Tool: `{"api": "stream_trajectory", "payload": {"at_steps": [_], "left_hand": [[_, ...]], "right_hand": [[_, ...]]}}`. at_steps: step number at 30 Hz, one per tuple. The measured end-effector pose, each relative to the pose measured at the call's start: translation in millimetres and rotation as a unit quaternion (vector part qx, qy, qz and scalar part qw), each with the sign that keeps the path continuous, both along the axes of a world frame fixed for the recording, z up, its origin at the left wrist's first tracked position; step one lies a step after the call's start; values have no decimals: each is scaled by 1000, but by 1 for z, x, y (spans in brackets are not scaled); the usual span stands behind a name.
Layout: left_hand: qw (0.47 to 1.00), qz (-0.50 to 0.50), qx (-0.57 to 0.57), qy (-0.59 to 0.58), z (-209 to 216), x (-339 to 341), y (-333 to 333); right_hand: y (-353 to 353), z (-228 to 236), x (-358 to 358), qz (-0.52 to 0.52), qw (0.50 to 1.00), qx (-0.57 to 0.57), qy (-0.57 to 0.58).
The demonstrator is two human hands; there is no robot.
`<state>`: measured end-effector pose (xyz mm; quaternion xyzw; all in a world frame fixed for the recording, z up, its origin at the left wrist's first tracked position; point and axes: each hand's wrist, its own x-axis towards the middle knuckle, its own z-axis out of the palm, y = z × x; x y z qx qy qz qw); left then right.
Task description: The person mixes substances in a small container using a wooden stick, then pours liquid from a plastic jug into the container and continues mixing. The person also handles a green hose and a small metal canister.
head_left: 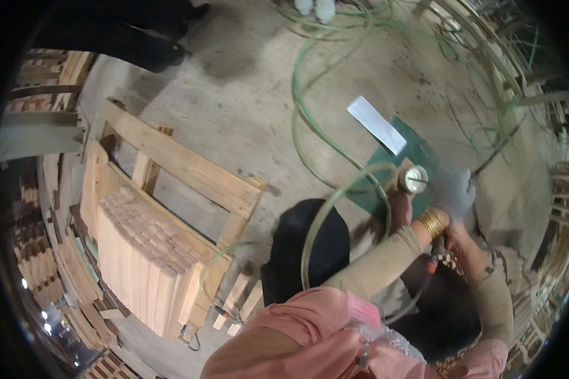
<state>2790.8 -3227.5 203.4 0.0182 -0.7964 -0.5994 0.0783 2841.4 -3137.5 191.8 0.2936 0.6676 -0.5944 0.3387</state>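
Note:
My left hand [454, 192] wears a grey glove and looks blurred, so its fingers cannot be told apart. Gold bangles [432, 223] circle the left wrist, above a beige arm sleeve. Against that wrist, by the glove's cuff, my right hand [455, 235] is closed, seemingly gripping the edge of the glove. Just left of the gloved hand stands a round, pale-topped can [414, 179] with a thin dark stick across it. It sits over a green sheet [370, 186] on the floor. A white paper slip [377, 125] lies on the sheet's far edge.
Left of me, a wooden frame [183, 174] holds a stack of wooden slats [139, 252]. A green hose [300, 101] loops across the concrete floor. A black rounded shape [306, 246] is beside my left arm. Dark-clothed legs [117, 31] show at far left.

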Motion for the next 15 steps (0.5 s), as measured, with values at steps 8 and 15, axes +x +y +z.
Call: {"api": "stream_trajectory", "payload": {"at_steps": [8, 15], "left_hand": [[999, 23, -26, 13, -10, 1, 7], [1000, -1, -14, 2, -8, 1, 4]], "right_hand": [[10, -8, 1, -68, 994, 8, -83], [7, -3, 3, -53, 997, -12, -62]]}}
